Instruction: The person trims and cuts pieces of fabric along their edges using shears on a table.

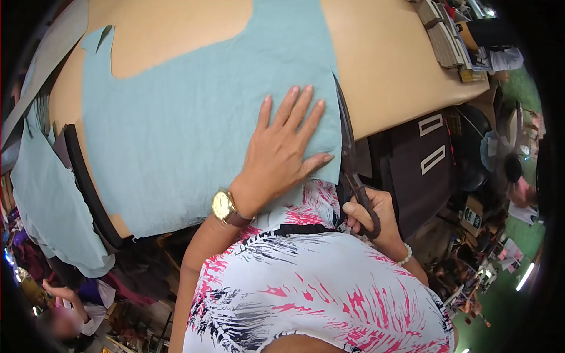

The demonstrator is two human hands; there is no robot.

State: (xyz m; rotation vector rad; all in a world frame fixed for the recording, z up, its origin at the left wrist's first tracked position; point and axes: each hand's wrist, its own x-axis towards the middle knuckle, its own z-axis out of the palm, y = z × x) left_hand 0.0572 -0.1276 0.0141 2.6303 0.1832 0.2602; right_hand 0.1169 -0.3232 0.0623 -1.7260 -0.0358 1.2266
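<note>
A piece of light blue-green fabric (176, 129) lies spread over the tan tabletop (388, 65), its near edge reaching the table's front. My left hand (279, 138) rests flat on it, fingers spread, near the cloth's right edge. In my right hand (379, 215) are large dark scissors (348, 141), gripped by the handles just past the table's front edge. Their blades point away from me along the right edge of the fabric, with the tips at the cloth. How far the blades are parted I cannot tell.
A stack of flat boards (441, 32) sits at the table's far right corner. Another blue-green cloth piece (59, 194) hangs off the left side. Dark panels (418, 159) stand below the table at right. A person (73, 312) is at lower left.
</note>
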